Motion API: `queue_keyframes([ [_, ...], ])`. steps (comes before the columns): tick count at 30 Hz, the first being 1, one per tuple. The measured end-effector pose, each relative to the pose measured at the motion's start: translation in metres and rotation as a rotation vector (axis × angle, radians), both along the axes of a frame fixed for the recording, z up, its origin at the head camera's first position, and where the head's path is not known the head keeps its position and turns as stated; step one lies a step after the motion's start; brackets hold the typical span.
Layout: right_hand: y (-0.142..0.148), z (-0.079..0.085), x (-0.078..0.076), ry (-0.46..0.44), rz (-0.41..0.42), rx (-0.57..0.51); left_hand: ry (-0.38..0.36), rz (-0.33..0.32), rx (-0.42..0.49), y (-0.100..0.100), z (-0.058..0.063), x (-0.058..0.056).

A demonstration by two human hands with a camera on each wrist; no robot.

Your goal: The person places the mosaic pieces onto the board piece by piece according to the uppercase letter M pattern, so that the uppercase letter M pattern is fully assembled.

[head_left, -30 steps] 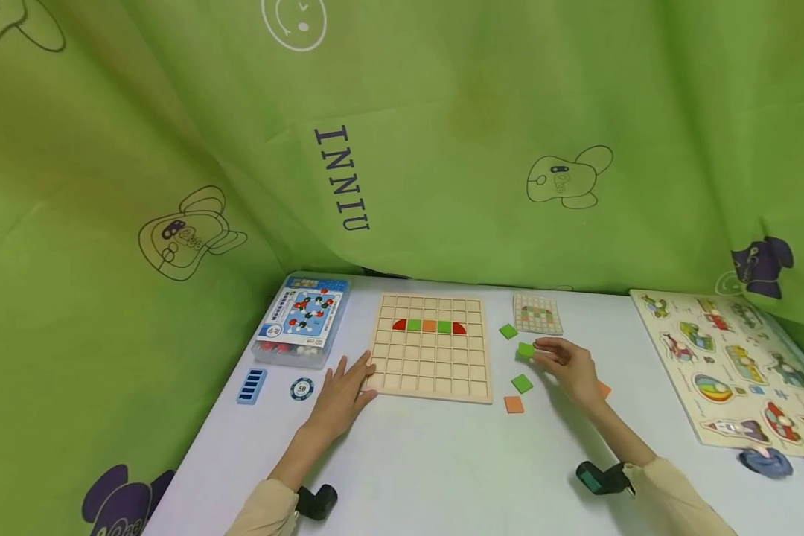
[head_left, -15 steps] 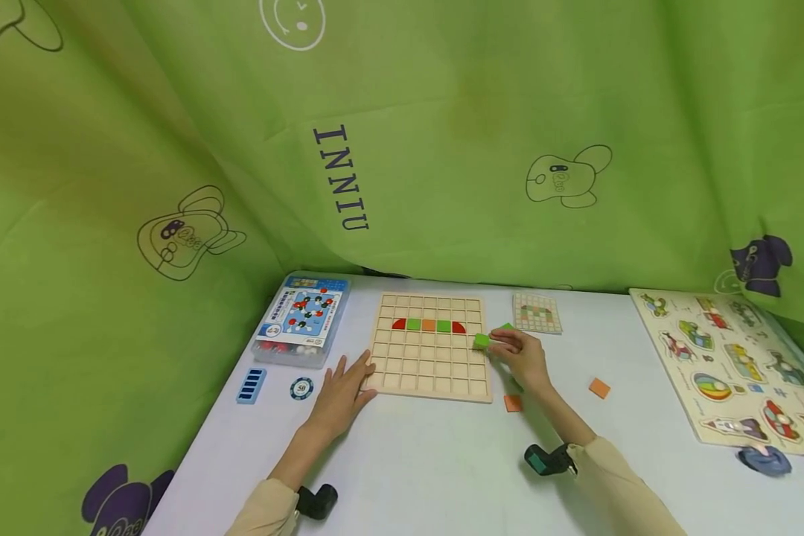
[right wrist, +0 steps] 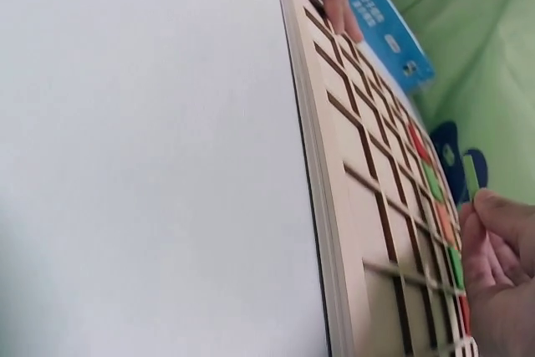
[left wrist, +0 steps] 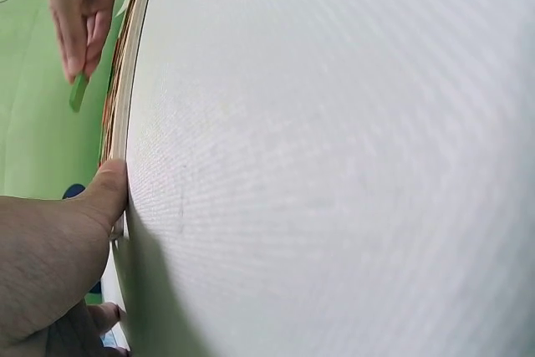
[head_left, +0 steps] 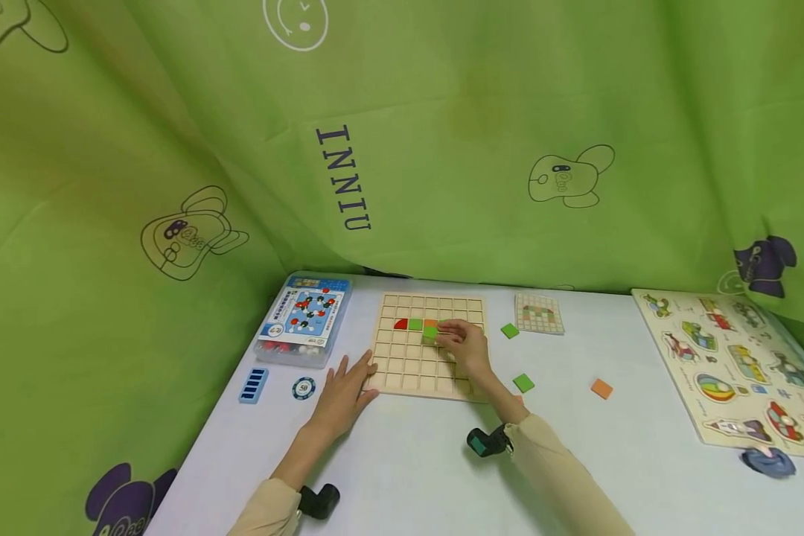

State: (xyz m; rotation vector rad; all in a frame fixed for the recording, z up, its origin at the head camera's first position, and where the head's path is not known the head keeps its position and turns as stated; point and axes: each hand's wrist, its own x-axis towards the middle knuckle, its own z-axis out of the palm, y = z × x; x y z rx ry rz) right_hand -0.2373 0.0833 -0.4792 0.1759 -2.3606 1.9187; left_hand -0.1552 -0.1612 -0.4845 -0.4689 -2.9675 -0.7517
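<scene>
My right hand [head_left: 467, 348] pinches a green square tile [head_left: 430, 333] by its edge, above the middle of the wooden grid board [head_left: 412, 372]. In the right wrist view the tile [right wrist: 471, 175] stands on edge between thumb and fingers, raised over the board. My left hand [head_left: 340, 398] rests with spread fingers at the board's near left corner, its thumb against the front edge. A row of tiles lies in the grid: a red quarter-round [head_left: 401, 324], a green square [head_left: 415, 324] and an orange square [head_left: 430, 323]; the row's right end is mostly behind my right hand.
Right of the board lie green tiles [head_left: 523, 383], an orange tile [head_left: 601, 388] and a pattern card [head_left: 539, 314]. A picture puzzle board [head_left: 723, 372] is far right. At left are a molecule kit box [head_left: 301, 320], a blue block [head_left: 253, 385] and a round chip [head_left: 304, 388].
My right hand has carried the green tile leftward from the loose tiles at the right to above the board's middle. My left hand has stayed at the board's corner.
</scene>
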Motion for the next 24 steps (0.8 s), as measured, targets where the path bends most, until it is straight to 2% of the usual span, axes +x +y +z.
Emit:
queue_keyframes([
  [4,-0.014,-0.001,-0.005,0.023,0.01,0.015,0.0,-0.003,0.004,0.0,0.0,0.0],
  [15,-0.033,-0.005,-0.012,0.165,0.069,0.213,0.007,-0.004,-0.001,0.0,0.0,0.0],
  [24,-0.042,-0.004,-0.013,0.215,0.127,0.243,0.0,0.003,-0.007,0.001,0.001,0.0],
])
